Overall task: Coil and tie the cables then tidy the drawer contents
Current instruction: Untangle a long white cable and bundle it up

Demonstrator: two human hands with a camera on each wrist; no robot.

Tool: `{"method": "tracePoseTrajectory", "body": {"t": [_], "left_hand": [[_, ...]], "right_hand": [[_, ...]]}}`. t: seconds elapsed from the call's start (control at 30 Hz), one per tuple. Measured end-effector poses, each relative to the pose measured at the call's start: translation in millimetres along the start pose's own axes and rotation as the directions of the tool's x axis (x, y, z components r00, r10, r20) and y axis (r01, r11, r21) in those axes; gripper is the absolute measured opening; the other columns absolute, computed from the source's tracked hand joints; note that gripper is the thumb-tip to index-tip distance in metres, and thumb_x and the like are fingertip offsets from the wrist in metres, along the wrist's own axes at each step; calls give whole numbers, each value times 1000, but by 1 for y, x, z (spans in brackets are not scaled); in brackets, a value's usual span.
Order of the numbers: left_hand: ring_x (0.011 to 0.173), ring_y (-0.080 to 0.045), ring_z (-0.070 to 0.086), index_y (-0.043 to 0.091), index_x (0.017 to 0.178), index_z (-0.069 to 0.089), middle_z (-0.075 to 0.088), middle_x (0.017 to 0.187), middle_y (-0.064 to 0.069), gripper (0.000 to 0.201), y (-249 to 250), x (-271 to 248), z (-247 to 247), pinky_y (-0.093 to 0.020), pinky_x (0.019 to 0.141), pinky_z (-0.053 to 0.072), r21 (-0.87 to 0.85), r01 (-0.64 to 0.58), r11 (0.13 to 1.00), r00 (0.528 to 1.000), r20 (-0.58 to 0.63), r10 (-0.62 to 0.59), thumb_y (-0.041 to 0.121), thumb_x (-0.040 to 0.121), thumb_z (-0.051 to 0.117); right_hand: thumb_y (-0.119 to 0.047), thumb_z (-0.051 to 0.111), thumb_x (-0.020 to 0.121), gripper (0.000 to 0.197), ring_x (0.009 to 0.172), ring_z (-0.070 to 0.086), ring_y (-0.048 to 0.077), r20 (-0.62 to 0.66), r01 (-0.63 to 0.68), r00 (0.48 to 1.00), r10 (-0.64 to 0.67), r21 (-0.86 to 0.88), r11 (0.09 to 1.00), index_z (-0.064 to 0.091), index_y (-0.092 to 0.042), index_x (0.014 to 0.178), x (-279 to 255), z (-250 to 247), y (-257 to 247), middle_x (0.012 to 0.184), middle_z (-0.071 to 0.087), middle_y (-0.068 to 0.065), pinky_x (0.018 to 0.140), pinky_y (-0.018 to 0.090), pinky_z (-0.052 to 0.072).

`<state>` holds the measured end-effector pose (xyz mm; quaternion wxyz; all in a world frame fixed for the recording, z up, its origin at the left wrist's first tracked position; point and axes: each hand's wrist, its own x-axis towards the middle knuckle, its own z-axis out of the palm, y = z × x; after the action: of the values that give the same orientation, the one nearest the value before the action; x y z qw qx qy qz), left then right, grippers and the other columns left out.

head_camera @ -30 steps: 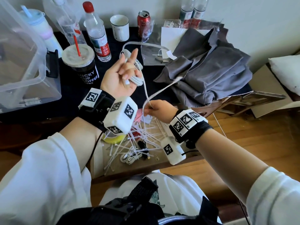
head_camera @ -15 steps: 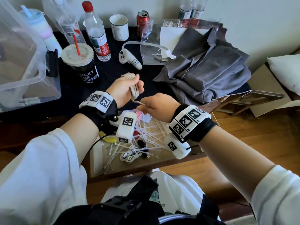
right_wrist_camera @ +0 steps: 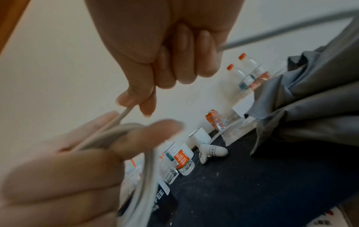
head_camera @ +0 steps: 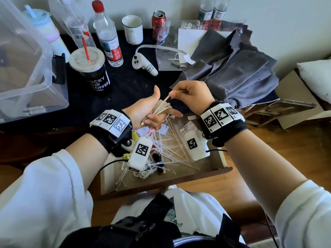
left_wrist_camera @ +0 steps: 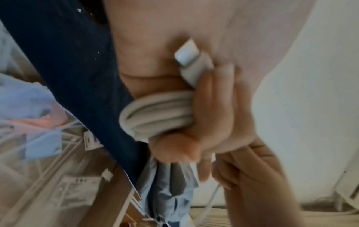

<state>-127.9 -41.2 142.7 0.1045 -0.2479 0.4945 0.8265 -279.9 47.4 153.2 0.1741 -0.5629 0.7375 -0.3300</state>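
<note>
Gripping the coiled cable (head_camera: 160,108) with curled left hand (head_camera: 145,111), pinching its free tail in right hand (head_camera: 190,96) above the open drawer (head_camera: 206,173) near the worktop (head_camera: 125,86); best kept taut, winding snugly before tying.

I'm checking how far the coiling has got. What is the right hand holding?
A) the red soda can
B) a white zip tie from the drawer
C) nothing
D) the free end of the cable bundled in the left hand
D: the right hand pinches the loose strand running from the coiled cable that the left hand grips above the open drawer.
</note>
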Motion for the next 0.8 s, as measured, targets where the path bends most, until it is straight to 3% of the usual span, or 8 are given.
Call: {"method": "tracePoseTrajectory", "body": {"t": [0.1,0.2,0.3,0.37,0.6,0.67,0.73,0.8], "left_hand": [[32,-6,12,3,100,70,21,35,10,78,5,-3,3,-17,41,37,-207,-143,968,980,103,167,56,94,14],[40,-6,20,1,114,64,23,46,8,56,13,-3,2,-15,57,41,-453,-271,849,918,144,370,42,92,33],[41,-4,34,-1,122,49,35,47,9,44,21,2,6,-17,63,44,-429,-423,798,901,-102,422,30,96,33],[41,-3,37,0,115,49,37,47,10,34,24,6,8,-18,61,48,-354,-474,806,879,-255,404,25,100,31],[51,-10,61,4,83,47,63,56,0,20,11,18,-3,-26,64,57,-172,-390,905,822,-508,258,13,100,42],[57,-16,61,3,77,48,63,66,-8,26,2,19,-8,-26,59,51,-50,-244,969,864,-465,193,17,99,46],[51,-18,55,4,70,50,57,58,-8,28,-5,16,-9,-26,51,44,79,-131,988,907,-394,152,17,95,52],[48,-19,61,-2,78,57,62,53,-10,24,-7,11,-5,-23,49,51,124,-67,990,939,-328,104,11,96,48]], "right_hand": [[-23,52,93,21,60,46,-1,81,-71,994,68,38,997,63,-11,80,0,3,11,63,51,-12,62,16,35],[-22,46,96,25,61,46,1,190,-125,975,118,25,992,58,-21,74,-4,20,18,64,51,-11,66,22,36],[-27,42,99,25,75,53,11,301,-122,946,120,-13,992,55,-28,78,-7,35,13,79,59,-5,78,26,40],[-26,41,99,22,74,50,9,345,-116,931,118,-27,993,58,-25,85,-9,37,6,77,55,-6,76,24,38],[-32,48,96,24,69,45,9,446,39,894,43,-174,984,67,-20,105,-20,34,-15,64,46,-13,74,27,40],[-35,50,95,23,75,45,11,416,103,909,-4,-215,971,66,-23,107,-20,29,-22,71,49,-12,76,31,43],[-37,52,93,21,77,49,13,379,126,925,-26,-240,963,67,-25,102,-16,22,-24,76,54,-10,76,33,46],[-36,56,91,19,80,56,13,312,106,949,-39,-199,974,70,-25,95,-13,13,-21,77,61,-9,77,33,47]]}}
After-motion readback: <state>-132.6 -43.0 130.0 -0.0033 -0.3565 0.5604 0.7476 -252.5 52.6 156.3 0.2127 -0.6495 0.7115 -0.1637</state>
